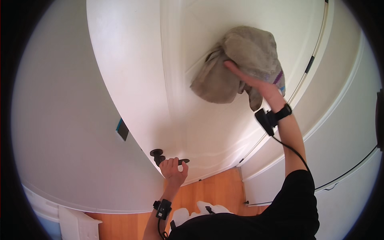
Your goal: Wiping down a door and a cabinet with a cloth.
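Low on the white door (144, 75), my left hand (173, 171) has its fingers curled over a dark lever door handle (184, 161). Higher up, my right hand (261, 84) reaches to a bunched grey-beige cloth (252, 48) that lies against the door panel. That cloth looks like a towel or garment, with purple and blue marks at its right side. My right fingers are stretched along its front and slightly blurred. My right thumb is hidden, so whether the hand grips the cloth is unclear. What holds the cloth up is also hidden.
Hinges (309, 64) line the door's right edge beside the white frame. A wall switch (122, 130) sits left of the door. Both wrists carry black strapped devices; a cable (292, 149) runs along my right arm. White furniture (78, 223) stands lower left on the wood floor (207, 190).
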Action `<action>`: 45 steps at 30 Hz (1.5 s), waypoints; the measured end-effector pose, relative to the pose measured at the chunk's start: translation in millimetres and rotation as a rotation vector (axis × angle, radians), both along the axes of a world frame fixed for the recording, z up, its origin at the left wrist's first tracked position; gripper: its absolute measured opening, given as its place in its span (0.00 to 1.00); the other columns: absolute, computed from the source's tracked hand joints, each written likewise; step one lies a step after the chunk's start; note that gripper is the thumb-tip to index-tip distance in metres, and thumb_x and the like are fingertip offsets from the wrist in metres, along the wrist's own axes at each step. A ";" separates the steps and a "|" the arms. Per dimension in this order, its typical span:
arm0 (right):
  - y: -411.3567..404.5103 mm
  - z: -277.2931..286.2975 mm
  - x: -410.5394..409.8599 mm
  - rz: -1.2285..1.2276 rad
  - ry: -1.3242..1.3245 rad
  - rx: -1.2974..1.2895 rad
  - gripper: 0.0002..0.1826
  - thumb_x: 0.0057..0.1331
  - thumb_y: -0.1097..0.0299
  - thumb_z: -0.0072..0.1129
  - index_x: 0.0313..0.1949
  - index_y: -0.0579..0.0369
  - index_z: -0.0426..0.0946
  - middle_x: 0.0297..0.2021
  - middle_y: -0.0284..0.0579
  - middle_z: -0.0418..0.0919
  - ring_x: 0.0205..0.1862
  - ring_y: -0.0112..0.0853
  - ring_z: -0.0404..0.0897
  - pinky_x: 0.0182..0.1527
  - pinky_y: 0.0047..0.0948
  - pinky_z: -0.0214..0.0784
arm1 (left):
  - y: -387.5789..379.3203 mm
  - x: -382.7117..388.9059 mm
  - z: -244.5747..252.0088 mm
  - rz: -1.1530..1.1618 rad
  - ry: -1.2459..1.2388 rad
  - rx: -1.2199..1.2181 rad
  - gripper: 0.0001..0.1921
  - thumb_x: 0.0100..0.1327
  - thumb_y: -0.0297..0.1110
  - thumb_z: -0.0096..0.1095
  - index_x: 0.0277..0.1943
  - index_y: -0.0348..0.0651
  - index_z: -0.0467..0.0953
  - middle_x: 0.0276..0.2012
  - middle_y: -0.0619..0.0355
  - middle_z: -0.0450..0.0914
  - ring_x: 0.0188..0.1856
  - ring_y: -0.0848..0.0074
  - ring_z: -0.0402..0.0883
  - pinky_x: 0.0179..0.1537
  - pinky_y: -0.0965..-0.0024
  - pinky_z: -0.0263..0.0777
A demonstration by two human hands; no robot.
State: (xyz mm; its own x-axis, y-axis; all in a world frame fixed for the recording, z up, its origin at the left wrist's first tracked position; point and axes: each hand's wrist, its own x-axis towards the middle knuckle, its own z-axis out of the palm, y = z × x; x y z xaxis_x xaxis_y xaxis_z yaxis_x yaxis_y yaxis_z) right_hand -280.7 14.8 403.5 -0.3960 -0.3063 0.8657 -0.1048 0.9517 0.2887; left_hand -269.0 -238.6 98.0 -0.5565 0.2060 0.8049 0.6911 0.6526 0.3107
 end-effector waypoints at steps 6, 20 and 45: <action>0.8 -63.1 1.3 0.071 -0.017 0.426 0.29 0.52 0.47 0.56 0.48 0.52 0.68 0.46 0.39 0.71 0.50 0.33 0.68 0.53 0.31 0.58 | 0.6 -3.3 0.6 0.010 0.041 -0.011 0.07 0.45 0.30 0.56 0.28 0.39 0.70 0.21 0.58 0.68 0.28 0.66 0.67 0.36 0.65 0.57; 50.0 -88.3 22.4 -0.176 -0.035 0.082 0.28 0.54 0.46 0.52 0.47 0.53 0.69 0.46 0.39 0.71 0.49 0.34 0.68 0.52 0.30 0.59 | 5.8 -3.3 -0.8 0.024 0.010 -0.111 0.09 0.45 0.32 0.55 0.29 0.37 0.70 0.22 0.57 0.68 0.28 0.66 0.67 0.34 0.65 0.57; 52.3 -118.2 8.8 0.155 -0.330 -0.220 0.25 0.55 0.49 0.49 0.44 0.56 0.70 0.41 0.44 0.74 0.45 0.35 0.71 0.47 0.31 0.63 | 14.0 3.7 10.0 0.073 0.011 -0.171 0.05 0.48 0.29 0.51 0.28 0.37 0.69 0.24 0.54 0.68 0.29 0.63 0.66 0.34 0.65 0.55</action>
